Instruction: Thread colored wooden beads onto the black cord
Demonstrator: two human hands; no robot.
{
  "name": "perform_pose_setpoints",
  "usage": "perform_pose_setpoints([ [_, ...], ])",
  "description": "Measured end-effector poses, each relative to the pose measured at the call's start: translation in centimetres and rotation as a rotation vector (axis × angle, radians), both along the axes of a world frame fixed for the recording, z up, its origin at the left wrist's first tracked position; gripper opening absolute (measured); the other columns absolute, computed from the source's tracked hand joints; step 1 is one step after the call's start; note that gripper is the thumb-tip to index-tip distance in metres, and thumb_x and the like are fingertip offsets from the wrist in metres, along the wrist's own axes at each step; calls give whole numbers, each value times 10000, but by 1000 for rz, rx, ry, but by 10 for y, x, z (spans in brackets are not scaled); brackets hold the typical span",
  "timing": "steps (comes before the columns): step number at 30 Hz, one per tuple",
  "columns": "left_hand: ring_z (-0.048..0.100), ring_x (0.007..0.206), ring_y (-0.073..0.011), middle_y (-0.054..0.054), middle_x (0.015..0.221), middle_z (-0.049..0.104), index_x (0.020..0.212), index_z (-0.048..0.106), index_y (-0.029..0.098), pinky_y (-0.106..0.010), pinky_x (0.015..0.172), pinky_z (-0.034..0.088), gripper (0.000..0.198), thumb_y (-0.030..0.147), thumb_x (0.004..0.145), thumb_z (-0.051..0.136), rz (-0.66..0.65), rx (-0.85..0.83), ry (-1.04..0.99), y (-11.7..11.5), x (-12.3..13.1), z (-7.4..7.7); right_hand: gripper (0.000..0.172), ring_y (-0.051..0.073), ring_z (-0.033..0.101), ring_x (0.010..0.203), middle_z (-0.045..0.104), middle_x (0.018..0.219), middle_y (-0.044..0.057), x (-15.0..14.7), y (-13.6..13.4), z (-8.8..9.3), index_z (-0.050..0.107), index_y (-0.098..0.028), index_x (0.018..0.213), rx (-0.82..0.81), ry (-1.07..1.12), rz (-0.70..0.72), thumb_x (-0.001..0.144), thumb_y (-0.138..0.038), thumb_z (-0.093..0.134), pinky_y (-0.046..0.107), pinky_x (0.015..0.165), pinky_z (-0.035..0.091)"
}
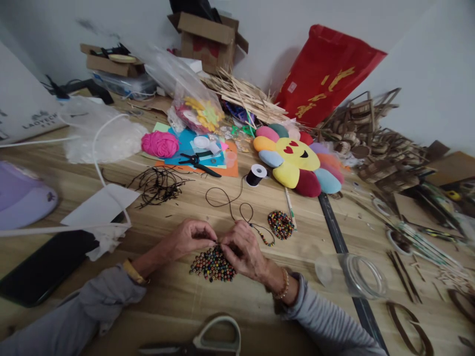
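My left hand is closed in a pinch, its fingertips meeting those of my right hand over a pile of small multicoloured beads. Something tiny and dark sits between the fingertips, too small to name. My right hand is closed on a thin black cord, which runs back in loose loops toward a spool. A short strung row of beads comes out beside my right hand. Just right of it lies a coiled bead strand.
Scissors lie at the front edge and a black phone at left. Behind are tangled black cords, pliers, pink yarn and a flower cushion. A clear tape roll sits right.
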State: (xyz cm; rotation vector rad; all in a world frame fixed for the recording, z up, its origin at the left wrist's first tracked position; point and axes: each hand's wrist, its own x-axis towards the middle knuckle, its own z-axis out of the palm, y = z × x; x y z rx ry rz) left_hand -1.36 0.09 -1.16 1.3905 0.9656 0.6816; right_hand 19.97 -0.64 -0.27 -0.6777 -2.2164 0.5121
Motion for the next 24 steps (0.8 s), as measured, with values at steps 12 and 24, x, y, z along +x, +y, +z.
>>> perform_pose_setpoints([
  [12,644,717,-153,-35,755,723,791,701,130,-252,689,502,174,286,714,713,-9,14,1,-1,0,5,115,170,514,720,574,721,21,-1,0,3,546,-196,825,16,-11,4,924,-168,495,369,796,432],
  [24,647,715,-160,-41,742,727,764,698,132,-254,693,504,150,268,701,704,-19,26,23,-3,2,8,76,177,520,740,591,741,32,-1,-1,-1,568,-190,868,45,-13,19,926,-172,522,379,797,438],
])
